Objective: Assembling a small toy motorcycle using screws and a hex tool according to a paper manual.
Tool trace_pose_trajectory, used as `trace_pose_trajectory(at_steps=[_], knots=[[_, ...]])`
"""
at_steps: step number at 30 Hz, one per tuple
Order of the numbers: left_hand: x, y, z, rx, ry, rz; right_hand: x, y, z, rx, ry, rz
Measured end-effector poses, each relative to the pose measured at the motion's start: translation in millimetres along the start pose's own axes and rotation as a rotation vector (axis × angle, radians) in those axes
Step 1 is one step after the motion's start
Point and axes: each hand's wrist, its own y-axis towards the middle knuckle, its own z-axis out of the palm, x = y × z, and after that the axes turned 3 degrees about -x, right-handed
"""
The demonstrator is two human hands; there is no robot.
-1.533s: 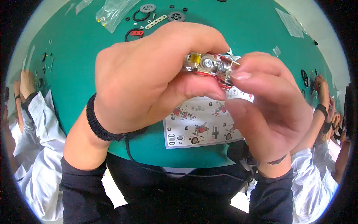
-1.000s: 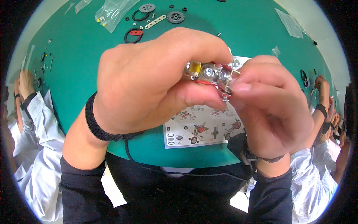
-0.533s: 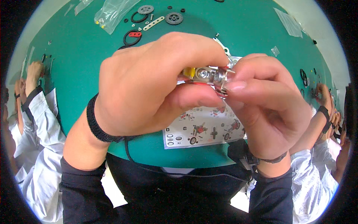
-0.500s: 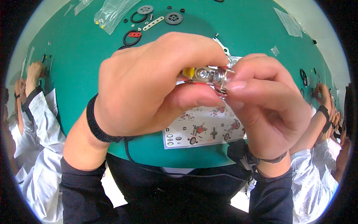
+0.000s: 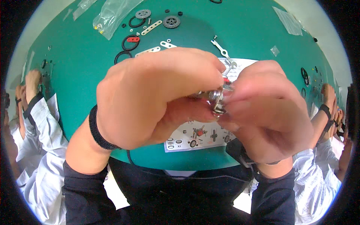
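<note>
Left hand [image 5: 146, 93]: gripping the small metal assembly [image 5: 216, 98] near frame centre
Right hand [image 5: 268, 112]: curled at its right end; blurred, cannot tell whether gripping
Printed sheet [image 5: 200, 138]: partly behind both hands
Wrench [image 5: 222, 51]: upper centre

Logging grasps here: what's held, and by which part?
A metal assembly: left grip on its left part; right grip at its right end, contact blurred.

Two grey wheels [image 5: 171, 21], three pale strips [image 5: 151, 27], one red strip [image 5: 133, 39], one wrench [image 5: 224, 53] lie loose.
</note>
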Motion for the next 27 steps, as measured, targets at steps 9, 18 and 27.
trace_pose_trajectory(at_steps=[9,18,27], knots=[[-5.5,-6.1,-24.7,0.102,-0.074,-0.090,-3.5,8.8,12.7,0.044,-0.009,-0.141],[-10.6,-3.3,-27.1,0.132,0.049,-0.117,-0.7,8.2,10.3,0.015,-0.080,-0.144],[-10.1,-5.6,-24.3,0.100,0.096,-0.098,-17.9,10.1,4.0,0.082,0.113,-0.166]])
